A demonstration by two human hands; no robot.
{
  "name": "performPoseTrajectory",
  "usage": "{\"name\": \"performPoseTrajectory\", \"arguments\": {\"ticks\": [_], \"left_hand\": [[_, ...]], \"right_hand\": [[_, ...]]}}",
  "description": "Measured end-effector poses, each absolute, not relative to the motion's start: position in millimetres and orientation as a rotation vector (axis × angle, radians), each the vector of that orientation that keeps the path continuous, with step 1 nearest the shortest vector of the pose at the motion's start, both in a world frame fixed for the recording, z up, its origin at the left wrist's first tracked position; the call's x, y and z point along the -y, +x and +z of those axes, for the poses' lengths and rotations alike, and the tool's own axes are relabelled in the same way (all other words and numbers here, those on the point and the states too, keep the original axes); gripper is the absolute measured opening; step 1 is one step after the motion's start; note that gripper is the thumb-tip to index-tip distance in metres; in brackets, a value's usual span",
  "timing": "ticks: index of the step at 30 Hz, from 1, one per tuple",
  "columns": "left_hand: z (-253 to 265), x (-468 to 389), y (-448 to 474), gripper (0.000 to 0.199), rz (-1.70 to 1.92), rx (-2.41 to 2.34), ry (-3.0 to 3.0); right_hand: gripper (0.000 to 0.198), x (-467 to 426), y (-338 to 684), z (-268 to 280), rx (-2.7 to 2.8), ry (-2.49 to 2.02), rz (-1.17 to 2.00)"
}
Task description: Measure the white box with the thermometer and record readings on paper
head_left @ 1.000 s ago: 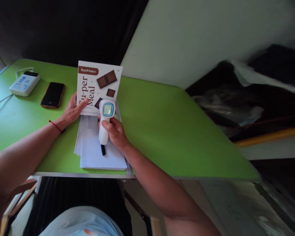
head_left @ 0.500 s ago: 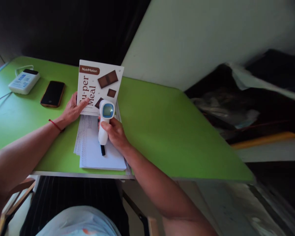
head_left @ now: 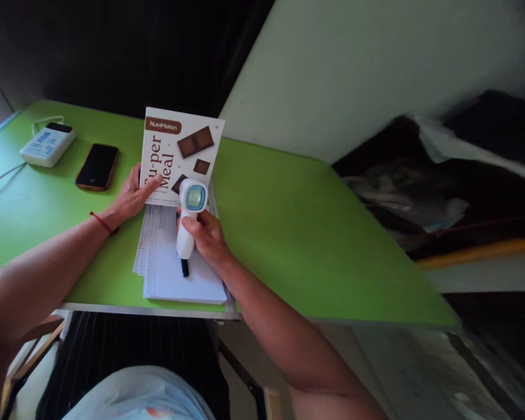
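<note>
Right across the space before me spreads the green tabletop point(head_left: 310, 245), its near edge running just over my lap, and here, close to that edge, lies the stack of paper point(head_left: 170, 277), white sheet uppermost, printed pages fanning out on the left. Above its far end, there it is, the white box point(head_left: 186, 154), propped up at a tilt with its front towards me, NutriMotion on a brown label, chocolate pieces pictured beside sideways lettering; whether its lower edge rests on the paper, I can't tell. My left hand point(head_left: 133, 192) grips the box's lower left side, thumb laid over the front, fingers mostly hidden. And my right hand point(head_left: 207, 236)! It's wrapped round the handle of the white thermometer point(head_left: 194, 198), thumb just below the blue-framed screen, the head overlapping the box's lower right corner from where I sit; contact between them, I can't call. Over on the left, the white device point(head_left: 48, 144) and the dark phone point(head_left: 97, 167) lie near each other. Under the thermometer's handle pokes a black pen point(head_left: 185, 268), and round my left wrist, a thin red bracelet point(head_left: 100, 221).
</note>
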State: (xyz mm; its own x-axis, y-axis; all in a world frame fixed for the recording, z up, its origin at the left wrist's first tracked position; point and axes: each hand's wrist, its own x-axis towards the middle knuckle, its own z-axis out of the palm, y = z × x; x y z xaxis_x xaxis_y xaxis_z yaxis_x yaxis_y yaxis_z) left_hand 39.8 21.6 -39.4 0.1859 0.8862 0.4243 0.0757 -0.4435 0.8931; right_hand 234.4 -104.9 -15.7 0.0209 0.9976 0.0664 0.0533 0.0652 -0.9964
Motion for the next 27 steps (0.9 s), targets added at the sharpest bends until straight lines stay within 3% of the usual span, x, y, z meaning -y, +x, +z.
{"name": "performPoseTrajectory", "arguments": {"ticks": [16,22,27], "left_hand": [[1,-7,33,0.066,1.122,-0.882,1.610],[-3,-17,28,0.061,1.108,-0.845,1.577],[-17,-23,25,0.074,1.191,-0.927,1.588]], "right_hand": [[0.032,107,252,12,1.371,-1.259,0.996],[0.040,112,293,41,1.759,-1.516,0.923],[0.042,117,306,47,1.890,-1.757,0.814]]}}
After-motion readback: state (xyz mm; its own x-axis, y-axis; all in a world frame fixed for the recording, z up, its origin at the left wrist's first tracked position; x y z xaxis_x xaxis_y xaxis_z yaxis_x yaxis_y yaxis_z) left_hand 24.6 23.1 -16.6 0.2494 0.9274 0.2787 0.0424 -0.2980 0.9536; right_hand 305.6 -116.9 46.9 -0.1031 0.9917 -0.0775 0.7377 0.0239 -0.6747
